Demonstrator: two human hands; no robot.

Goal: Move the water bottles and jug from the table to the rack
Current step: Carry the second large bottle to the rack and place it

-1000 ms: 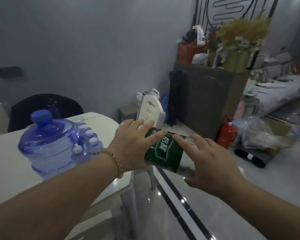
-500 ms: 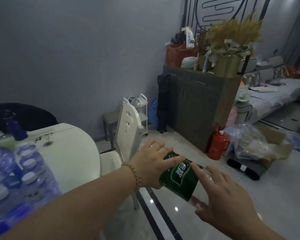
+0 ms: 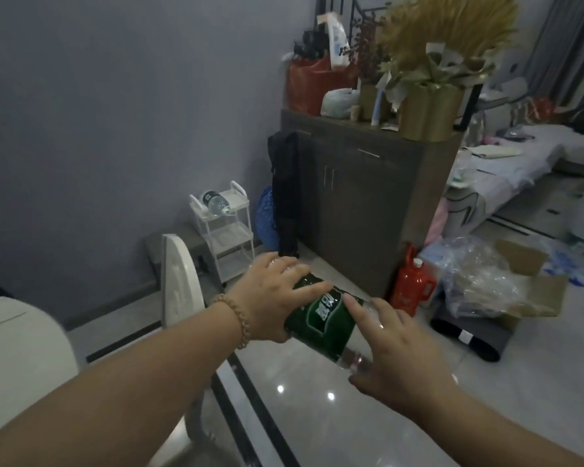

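Both hands on one bottle (image 3: pixel 324 320): clear plastic with a dark green label, held in the air over the tiled floor (image 3: pixel 317 416), lying nearly sideways, far end tipped up to the left. Left hand (image 3: pixel 270 298) grasps the upper end, fingers curled over the top of it, bead bracelet (image 3: pixel 237 319) on the wrist. Right hand (image 3: pixel 397 353) clasps the lower clear end, fingers spread across it, index tip on the label, thumb underneath. Can't tell which end has the cap; the hands cover both. Bottle is off the table (image 3: pixel 17 348), whose white rounded edge shows at lower left, and well apart from the rack (image 3: pixel 231 230). The rack is a small white three-tier stand against the grey wall, beside a dark bag (image 3: pixel 284 197) that leans on the cabinet (image 3: pixel 361 210). A second bottle (image 3: pixel 214 201) lies on its side on the rack's top tier; the lower tiers are too dim to read. White chair back (image 3: pixel 179 281) stands between the table and the rack, just left of the left forearm. On the cabinet top: gold pot (image 3: pixel 430 112) of dried grass, red bag (image 3: pixel 312 84). On the floor by the cabinet corner: red jug (image 3: pixel 411 287), plastic bags (image 3: pixel 476 281), cardboard box (image 3: pixel 533 291).
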